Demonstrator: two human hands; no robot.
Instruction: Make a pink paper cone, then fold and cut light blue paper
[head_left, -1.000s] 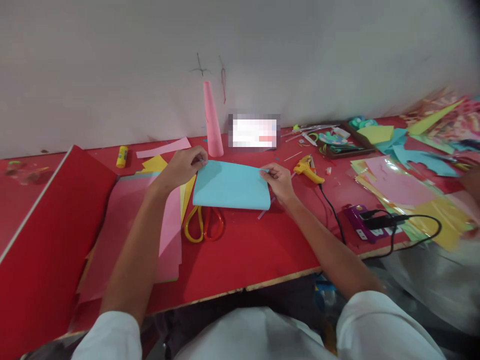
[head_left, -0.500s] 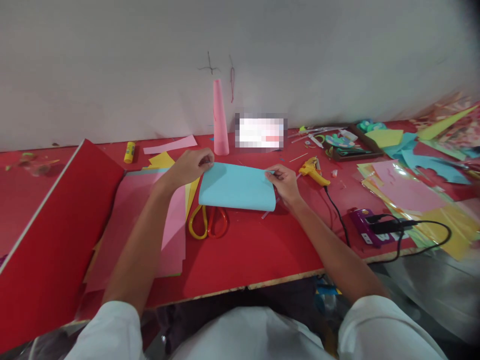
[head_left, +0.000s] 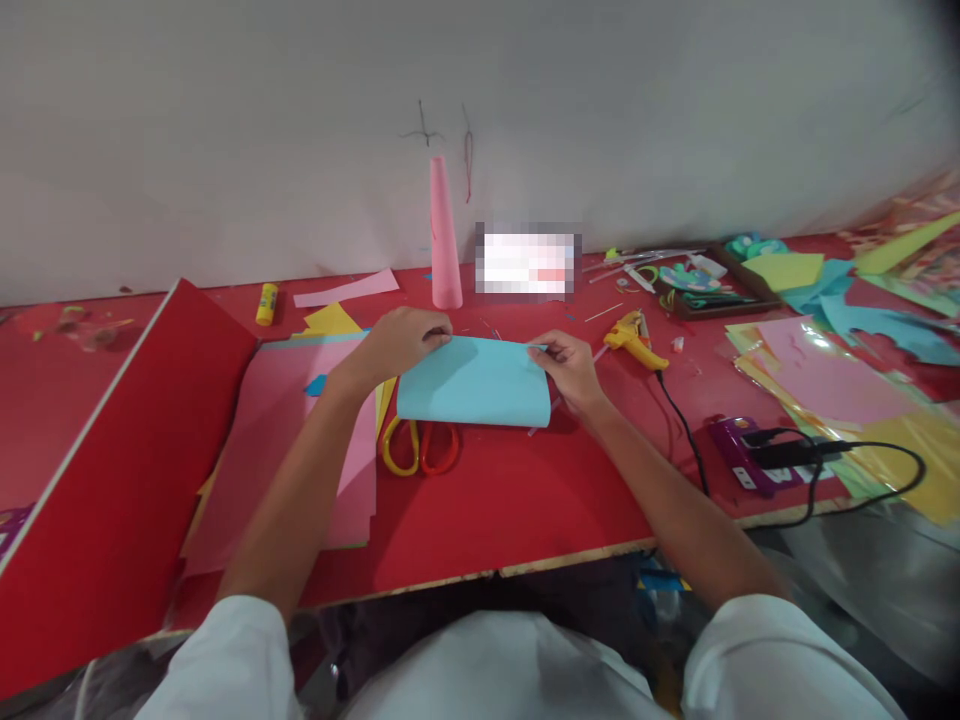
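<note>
A light blue sheet of paper [head_left: 474, 382], bent over along its near side, is stretched between both hands above the red table. My left hand [head_left: 405, 345] is closed on its upper left edge, the fingertips partly hidden. At the upper right corner my right hand [head_left: 566, 362] pinches the sheet between thumb and fingers. Scissors with one yellow and one red handle [head_left: 439, 449] lie just below the paper, their blades covered by it. Under my left forearm is a stack of pink paper [head_left: 296, 400] with a small blue scrap [head_left: 316, 385] on it.
A tall pink paper cone [head_left: 445, 240] stands near the wall. To the right are a yellow glue gun [head_left: 634, 340], a purple power strip [head_left: 739, 455] with black cables and a dark tray [head_left: 754, 292] of craft bits. A glue stick [head_left: 266, 304] and a red board [head_left: 142, 480] are left.
My left hand has shifted slightly right and down along the paper's upper edge. The blue scrap on the pink stack has come into sight. The whole view has moved a little.
</note>
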